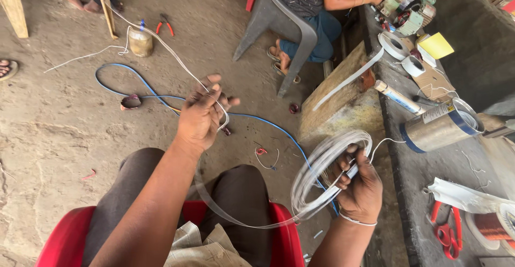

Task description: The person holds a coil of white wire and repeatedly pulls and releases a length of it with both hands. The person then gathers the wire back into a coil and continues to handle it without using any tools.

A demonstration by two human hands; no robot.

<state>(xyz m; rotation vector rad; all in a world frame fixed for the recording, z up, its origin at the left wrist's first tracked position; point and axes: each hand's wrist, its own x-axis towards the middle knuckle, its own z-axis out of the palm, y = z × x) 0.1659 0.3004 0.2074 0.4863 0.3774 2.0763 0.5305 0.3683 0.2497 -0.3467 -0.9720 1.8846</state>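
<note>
Wire coil [322, 165]: we are gripping it in our right hand [360, 186], our left hand [203, 114] pinching its strand, fingertips partly hidden.

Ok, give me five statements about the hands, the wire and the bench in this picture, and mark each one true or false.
1. The right hand grips a coil of pale wire. True.
2. The left hand rests flat on the knee. False: it is raised, with a strand of wire running across its fingers.
3. A blue cable lies on the floor. True.
4. The red-handled scissors lie on the floor beside the jar. False: they lie on the bench at the right.
5. The person sits on a grey chair. False: the chair is red; the grey one holds another person.
</note>
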